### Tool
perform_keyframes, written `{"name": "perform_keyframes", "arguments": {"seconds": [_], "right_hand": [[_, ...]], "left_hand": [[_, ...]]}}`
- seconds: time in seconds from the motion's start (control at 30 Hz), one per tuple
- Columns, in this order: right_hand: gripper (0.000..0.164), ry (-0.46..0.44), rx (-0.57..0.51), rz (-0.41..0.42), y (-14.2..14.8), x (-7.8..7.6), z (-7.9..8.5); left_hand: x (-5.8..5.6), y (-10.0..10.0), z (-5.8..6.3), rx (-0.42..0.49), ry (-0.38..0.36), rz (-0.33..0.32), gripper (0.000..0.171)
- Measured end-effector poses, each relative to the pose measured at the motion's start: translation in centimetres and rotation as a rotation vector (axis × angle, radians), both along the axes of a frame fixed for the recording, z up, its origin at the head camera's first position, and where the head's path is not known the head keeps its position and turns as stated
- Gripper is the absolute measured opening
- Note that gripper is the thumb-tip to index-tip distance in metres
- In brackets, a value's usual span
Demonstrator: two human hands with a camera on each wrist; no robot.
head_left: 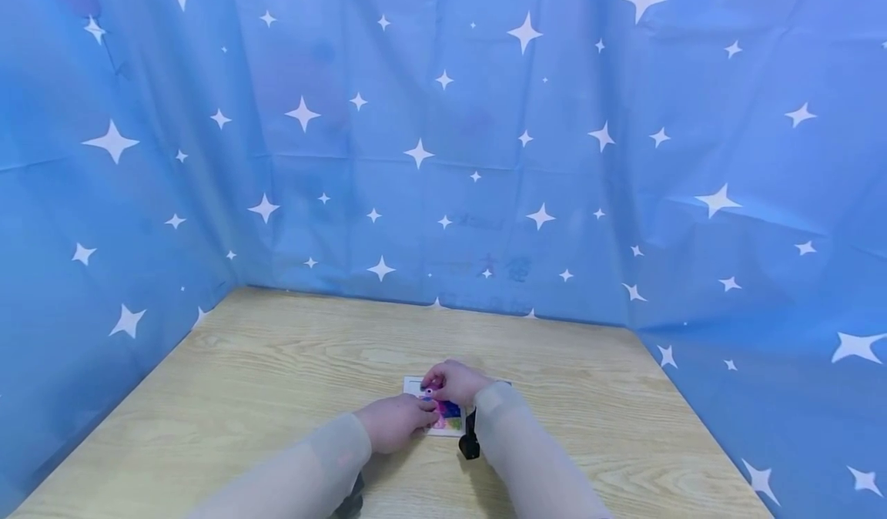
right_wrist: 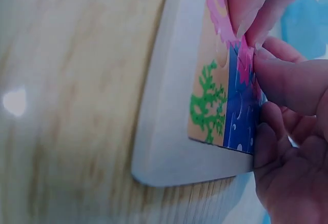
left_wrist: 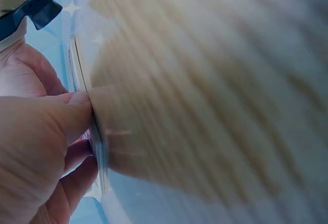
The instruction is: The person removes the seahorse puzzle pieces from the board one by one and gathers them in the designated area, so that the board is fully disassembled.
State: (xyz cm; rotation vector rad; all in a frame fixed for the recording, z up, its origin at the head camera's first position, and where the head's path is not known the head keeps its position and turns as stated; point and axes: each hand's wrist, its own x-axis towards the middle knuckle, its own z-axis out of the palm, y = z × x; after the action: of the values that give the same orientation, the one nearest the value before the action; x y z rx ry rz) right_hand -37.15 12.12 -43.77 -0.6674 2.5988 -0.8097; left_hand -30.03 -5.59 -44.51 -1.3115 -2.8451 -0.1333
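A small jigsaw puzzle [head_left: 452, 409] lies in a pale tray frame [right_wrist: 164, 152], with a pink sea creature, dark blue water and green seaweed [right_wrist: 209, 103] printed on it. My left hand [head_left: 396, 420] reaches in from the left, its fingertips pressed on the pink part. In the left wrist view, the thumb and fingers of the left hand [left_wrist: 38, 137] meet the puzzle's face. My right hand [head_left: 457, 383] bends over the puzzle's far side; its thumb and forefinger pinch a pink puzzle piece [head_left: 429, 391] close to the left fingertips. The hands cover much of the picture.
The puzzle sits on a light wood-grain table [head_left: 291, 373]. A blue curtain [head_left: 443, 126] with white stars stands behind the table and along both sides. A black wrist strap [head_left: 470, 443] shows below the right sleeve [head_left: 533, 450].
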Motion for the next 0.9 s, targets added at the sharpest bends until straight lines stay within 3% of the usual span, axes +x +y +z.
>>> {"name": "perform_keyframes", "arguments": {"seconds": [0.17,0.4,0.6,0.9], "right_hand": [[0.021,-0.011,-0.022,-0.037,-0.2,0.0,-0.1],[0.015,0.019,-0.036,-0.085,-0.6,-0.1,-0.7],[0.014,0.027,-0.04,-0.124,-0.8,0.0,-0.8],[0.016,0.03,-0.103,-0.07,-0.2,-0.1,-1.0]], "left_hand": [[0.0,0.2,0.3,-0.006,0.004,-0.003,0.035],[0.0,0.2,0.3,0.018,-0.067,0.003,0.034],[-0.1,0.2,0.1,0.027,-0.035,-0.033,0.033],[-0.4,0.2,0.1,0.034,-0.063,-0.02,0.034]]}}
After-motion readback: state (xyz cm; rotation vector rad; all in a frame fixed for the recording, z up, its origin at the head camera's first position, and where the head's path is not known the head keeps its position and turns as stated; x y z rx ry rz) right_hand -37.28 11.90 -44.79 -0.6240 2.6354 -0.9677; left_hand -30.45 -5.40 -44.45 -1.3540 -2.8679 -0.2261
